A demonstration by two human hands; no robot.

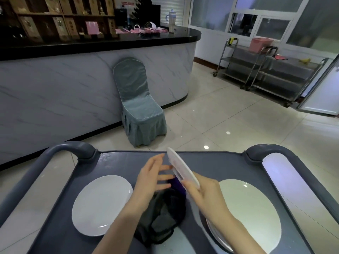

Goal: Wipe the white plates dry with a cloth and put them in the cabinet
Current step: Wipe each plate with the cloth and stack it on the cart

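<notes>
One plate [102, 204] at 9 o'clock, another plate [181, 167] at 12, one stack [251, 211] at 3, one cloth [163, 222], one chair [137, 105], two trolleys [282, 77] are counted

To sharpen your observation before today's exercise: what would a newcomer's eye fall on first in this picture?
A white plate tilted on edge, gripped by the right hand above the grey cart, the left hand open beside it over a dark cloth. A flat plate lies left, a stack right; a covered chair stands beyond.
</notes>
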